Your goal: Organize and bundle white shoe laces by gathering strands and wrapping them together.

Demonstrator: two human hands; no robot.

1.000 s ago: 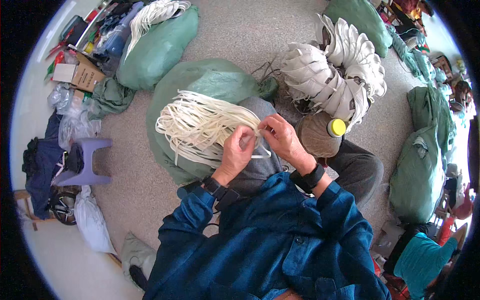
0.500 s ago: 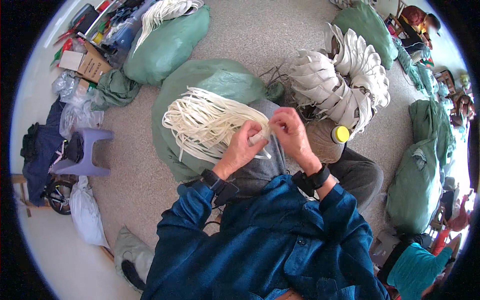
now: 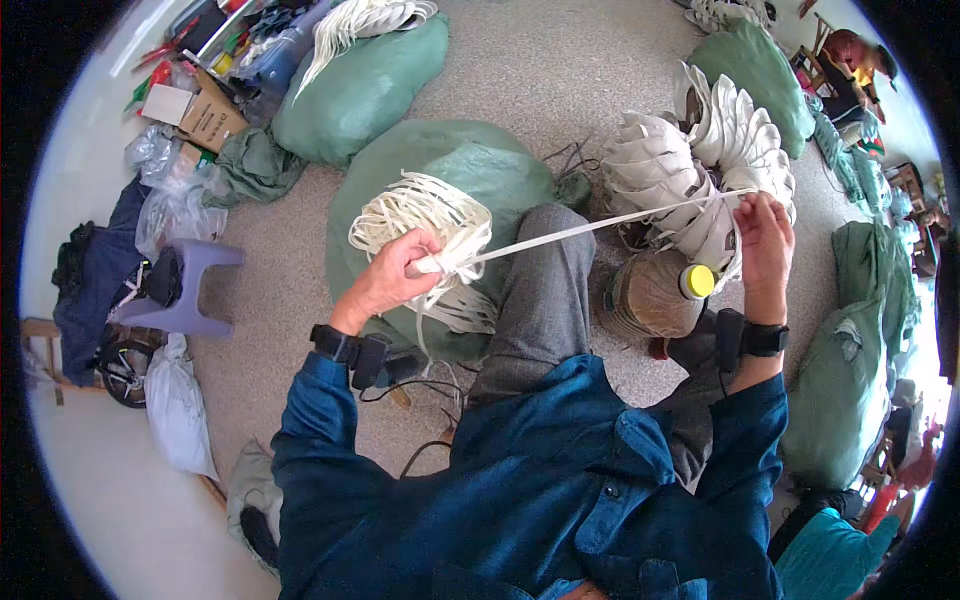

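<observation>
A bundle of flat cream-coloured strips (image 3: pixel 415 212) lies on the large green sack (image 3: pixel 505 165) before me. At the near end of the bundle, my left hand (image 3: pixel 392 270) is closed around the gathered strips. One single cream strip (image 3: pixel 590 226) runs taut from there across my knee, rising to the right. Its far end is pinched in the fingers of my right hand (image 3: pixel 766 238), which is held out wide. Below that strip stands a clear jug with brown contents (image 3: pixel 648 298) and a yellow lid (image 3: pixel 697 281).
Stacked pale grey curved pieces (image 3: pixel 750 140) lie beyond the jug. More green sacks (image 3: pixel 365 90) lie at the far left, with others (image 3: pixel 840 375) on the right. A purple stool (image 3: pixel 190 290) and a cardboard box (image 3: pixel 212 112) stand left. A person (image 3: pixel 850 70) sits far right.
My hands, close together before, are now far apart. The right moved right with a strip's end, stretching it straight. The left moved left with the bundle's end, and the bundle now folds over.
</observation>
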